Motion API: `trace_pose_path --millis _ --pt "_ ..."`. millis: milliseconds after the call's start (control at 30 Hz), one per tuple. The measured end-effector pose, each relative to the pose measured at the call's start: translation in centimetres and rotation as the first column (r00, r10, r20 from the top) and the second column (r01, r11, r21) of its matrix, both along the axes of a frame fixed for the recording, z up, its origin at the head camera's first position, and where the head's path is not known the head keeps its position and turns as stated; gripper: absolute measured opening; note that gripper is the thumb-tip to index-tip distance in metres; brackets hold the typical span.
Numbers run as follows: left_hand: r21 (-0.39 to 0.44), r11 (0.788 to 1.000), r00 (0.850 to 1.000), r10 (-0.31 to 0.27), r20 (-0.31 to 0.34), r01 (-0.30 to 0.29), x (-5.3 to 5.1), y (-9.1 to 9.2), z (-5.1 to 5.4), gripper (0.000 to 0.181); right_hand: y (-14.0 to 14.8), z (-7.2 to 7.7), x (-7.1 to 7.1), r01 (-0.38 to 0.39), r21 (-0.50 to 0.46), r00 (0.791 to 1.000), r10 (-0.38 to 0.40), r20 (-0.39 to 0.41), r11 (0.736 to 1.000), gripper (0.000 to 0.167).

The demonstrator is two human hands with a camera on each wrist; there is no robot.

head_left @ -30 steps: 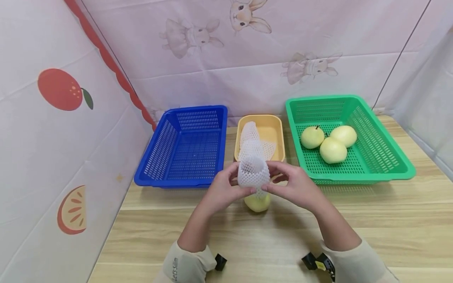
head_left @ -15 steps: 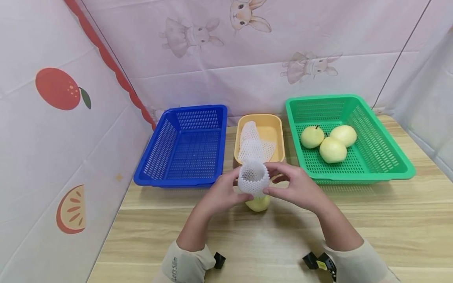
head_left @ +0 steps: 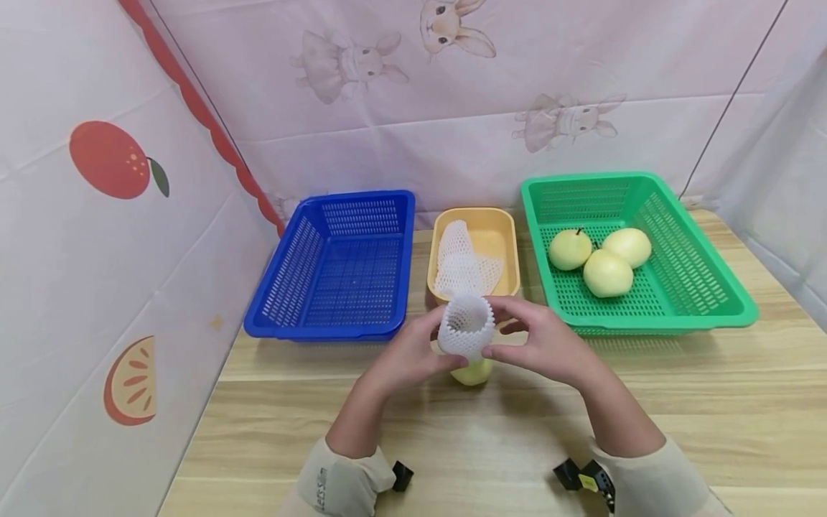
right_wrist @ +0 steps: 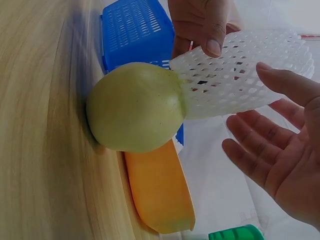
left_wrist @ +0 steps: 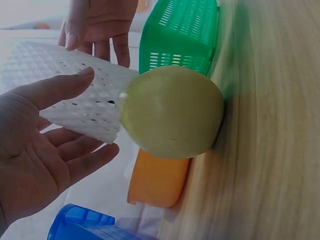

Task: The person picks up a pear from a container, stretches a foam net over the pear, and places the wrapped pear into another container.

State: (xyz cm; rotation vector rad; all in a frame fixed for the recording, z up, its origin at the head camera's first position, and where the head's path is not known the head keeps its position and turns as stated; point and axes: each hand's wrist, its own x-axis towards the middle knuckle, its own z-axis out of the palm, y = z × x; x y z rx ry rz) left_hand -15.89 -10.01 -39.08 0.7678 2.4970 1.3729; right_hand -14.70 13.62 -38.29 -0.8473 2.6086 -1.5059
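A white foam fruit net point(head_left: 466, 339) is held up with its toothed, rounded mouth facing the head camera. My left hand point(head_left: 410, 352) grips it from the left, thumb on the near side and fingers beyond. From the other side my right hand point(head_left: 541, 343) holds it in the same manner. Directly under the net a round yellow-green pear point(head_left: 473, 373) rests on the table. Both wrist views show the narrow end of the net point(right_wrist: 220, 85) meeting the top of the pear point(left_wrist: 172, 112); most of the pear is bare. In the head view, net and hands hide its upper part.
Behind the hands, a yellow tray point(head_left: 500, 237) contains several white foam nets point(head_left: 457, 269). A blue basket point(head_left: 352, 283) stands left of it. To the right, a green basket point(head_left: 678, 301) holds three pears point(head_left: 608, 273). A patterned cloth point(head_left: 258, 86) hangs behind the wood-grain table point(head_left: 484, 445).
The net's mouth has tipped toward the head camera and looks rounder and wider. Its height in view has shortened. Both hands have stayed nearly in place; the pear has hardly moved.
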Motion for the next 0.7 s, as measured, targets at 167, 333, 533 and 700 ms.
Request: trace_pose_path --millis 167,333,533,700 --pt "-0.022 1.000 1.000 0.007 0.003 -0.007 0.0 0.1 -0.3 0.068 0.0 -0.3 -0.1 -0.002 0.045 1.000 0.001 0.030 0.999 0.066" --pt "-0.065 0.997 1.000 0.029 -0.011 -0.029 0.0 0.2 -0.6 0.067 -0.1 -0.8 -0.2 0.008 0.080 1.000 -0.010 0.024 0.997 0.066" --pt "-0.086 0.995 0.999 0.044 -0.002 -0.044 0.0 0.4 -0.8 0.065 -0.3 -1.1 -0.4 0.008 0.097 1.000 -0.010 0.020 0.995 0.065" --pt "-0.097 0.994 0.999 0.048 0.002 -0.047 -0.1 0.4 -0.9 0.067 -0.5 -1.4 -0.6 0.007 0.107 1.000 -0.009 0.012 0.994 0.065"
